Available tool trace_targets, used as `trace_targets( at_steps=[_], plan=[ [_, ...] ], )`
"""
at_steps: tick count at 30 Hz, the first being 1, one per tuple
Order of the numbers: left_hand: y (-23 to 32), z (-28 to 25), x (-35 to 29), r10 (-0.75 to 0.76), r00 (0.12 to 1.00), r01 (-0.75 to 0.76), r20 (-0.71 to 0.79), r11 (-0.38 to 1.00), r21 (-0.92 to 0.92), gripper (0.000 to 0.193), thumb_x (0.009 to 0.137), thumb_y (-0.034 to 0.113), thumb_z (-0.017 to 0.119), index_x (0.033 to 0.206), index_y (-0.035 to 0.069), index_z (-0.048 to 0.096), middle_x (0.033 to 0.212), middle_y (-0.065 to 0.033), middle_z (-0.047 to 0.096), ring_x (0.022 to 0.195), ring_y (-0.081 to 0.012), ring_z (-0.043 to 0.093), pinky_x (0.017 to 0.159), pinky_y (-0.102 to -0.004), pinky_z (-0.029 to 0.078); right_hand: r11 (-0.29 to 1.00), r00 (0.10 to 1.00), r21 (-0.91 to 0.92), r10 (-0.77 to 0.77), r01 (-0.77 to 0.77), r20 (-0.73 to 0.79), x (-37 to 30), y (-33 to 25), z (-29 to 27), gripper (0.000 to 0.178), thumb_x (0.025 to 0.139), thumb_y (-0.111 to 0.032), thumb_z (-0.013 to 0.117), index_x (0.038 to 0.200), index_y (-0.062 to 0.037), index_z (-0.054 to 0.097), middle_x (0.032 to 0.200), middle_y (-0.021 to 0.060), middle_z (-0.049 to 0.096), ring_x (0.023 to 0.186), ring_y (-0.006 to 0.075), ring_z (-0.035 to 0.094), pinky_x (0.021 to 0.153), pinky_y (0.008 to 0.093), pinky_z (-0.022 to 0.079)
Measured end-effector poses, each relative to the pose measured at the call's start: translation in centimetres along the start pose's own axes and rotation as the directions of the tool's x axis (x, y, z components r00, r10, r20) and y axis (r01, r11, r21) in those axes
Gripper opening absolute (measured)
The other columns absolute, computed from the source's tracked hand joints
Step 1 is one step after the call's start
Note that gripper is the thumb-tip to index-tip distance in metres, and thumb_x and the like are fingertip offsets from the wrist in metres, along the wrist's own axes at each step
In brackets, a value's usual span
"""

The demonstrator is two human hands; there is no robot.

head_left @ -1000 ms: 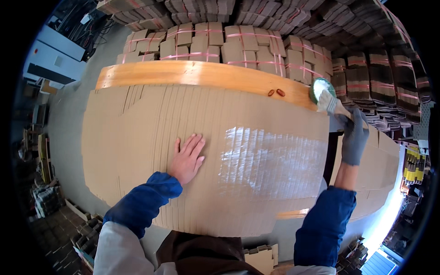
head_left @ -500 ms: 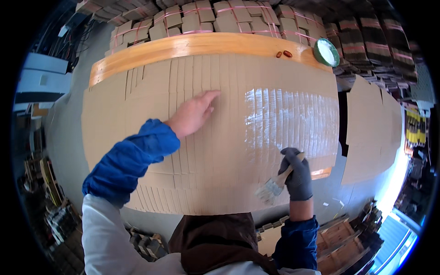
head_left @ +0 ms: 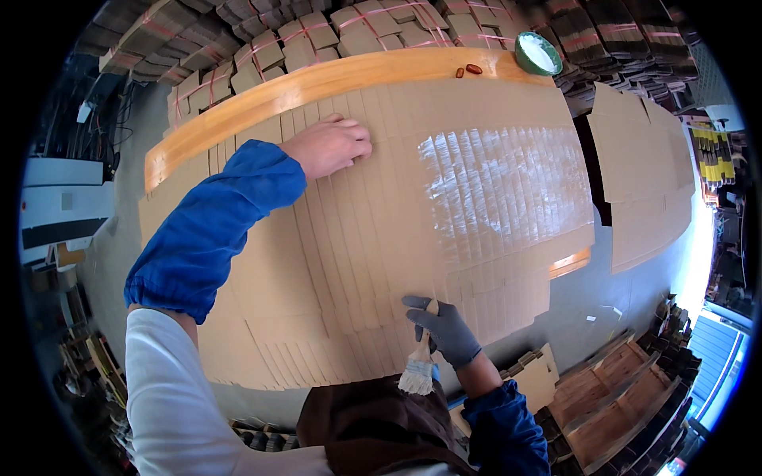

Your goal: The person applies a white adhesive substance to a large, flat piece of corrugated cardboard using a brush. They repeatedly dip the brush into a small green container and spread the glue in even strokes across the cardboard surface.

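Note:
Overlapping brown cardboard sheets (head_left: 274, 262) are fanned out across the table. Wet white paste (head_left: 500, 190) glistens on the edges of the right-hand part. My bare left hand (head_left: 332, 145) rests on the sheets left of the paste, toward the far side. Its fingers are curled down and pressed together; whether they grip a sheet edge is hidden. A dark grey glove covers my right hand (head_left: 448, 329), closed round the handle of a flat paintbrush (head_left: 417, 374). The brush hangs bristles down by the near edge of the sheets, in front of my brown apron.
A green bowl (head_left: 520, 57) of white paste and two small brown objects (head_left: 470, 70) sit on the wooden table's far strip (head_left: 262, 107). Strapped cardboard bundles (head_left: 373, 28) line the back. More cardboard (head_left: 643, 174) stands at the right; a wooden pallet (head_left: 607, 397) lies at lower right.
My right hand has swung left and nearer to me with the paintbrush, away from the pasted area. On the sheets, my left hand has moved farther off and its fingers have curled in.

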State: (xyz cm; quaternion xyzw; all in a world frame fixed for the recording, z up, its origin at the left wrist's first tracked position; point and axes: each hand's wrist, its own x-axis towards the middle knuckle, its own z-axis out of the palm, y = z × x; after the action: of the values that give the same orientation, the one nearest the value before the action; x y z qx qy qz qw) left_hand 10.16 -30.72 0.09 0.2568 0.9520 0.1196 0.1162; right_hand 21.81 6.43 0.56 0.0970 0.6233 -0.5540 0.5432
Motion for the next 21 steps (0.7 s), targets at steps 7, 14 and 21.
trace_targets(
  at_steps=[7, 14, 21],
  plan=[
    [-0.1, -1.8, 2.1, 0.121, 0.969, -0.132, 0.217, 0.990, 0.038, 0.018, 0.081, 0.013, 0.071, 0.095, 0.013, 0.059, 0.098, -0.0019, 0.057, 0.109, -0.0223, 0.052, 0.101, -0.0399, 0.037, 0.990, 1.000, 0.140, -0.016, 0.014, 0.013, 1.1, 0.7, 1.2, 0.036, 0.089, -0.015, 0.067, 0.122, 0.0010, 0.065, 0.069, 0.0019, 0.060, 0.056, 0.0092, 0.056, 0.046, 0.0238, 0.042],
    [-3.2, -2.0, -0.1, -0.189, 0.958, 0.169, -0.218, 0.980, -0.105, 0.023, 0.086, 0.009, 0.065, 0.109, 0.010, 0.062, 0.109, -0.0074, 0.062, 0.110, -0.0291, 0.056, 0.097, -0.0415, 0.043, 0.991, 0.999, 0.137, 0.017, -0.010, -0.051, 0.5, -0.3, 0.1, 0.039, 0.091, -0.017, 0.067, 0.126, 0.0000, 0.063, 0.065, 0.0023, 0.059, 0.054, 0.0090, 0.055, 0.044, 0.0240, 0.040],
    [-3.5, 0.5, -12.0, -0.445, 0.841, 0.400, -0.307, 0.894, -0.201, 0.030, 0.087, 0.009, 0.065, 0.117, 0.008, 0.061, 0.117, -0.0099, 0.061, 0.111, -0.0333, 0.056, 0.095, -0.0428, 0.046, 0.999, 1.000, 0.046, -0.013, 0.012, 0.021, 0.5, -1.7, 0.3, 0.032, 0.092, -0.018, 0.067, 0.117, 0.0008, 0.067, 0.069, 0.0034, 0.062, 0.057, 0.0095, 0.058, 0.048, 0.0238, 0.043]
  ],
)
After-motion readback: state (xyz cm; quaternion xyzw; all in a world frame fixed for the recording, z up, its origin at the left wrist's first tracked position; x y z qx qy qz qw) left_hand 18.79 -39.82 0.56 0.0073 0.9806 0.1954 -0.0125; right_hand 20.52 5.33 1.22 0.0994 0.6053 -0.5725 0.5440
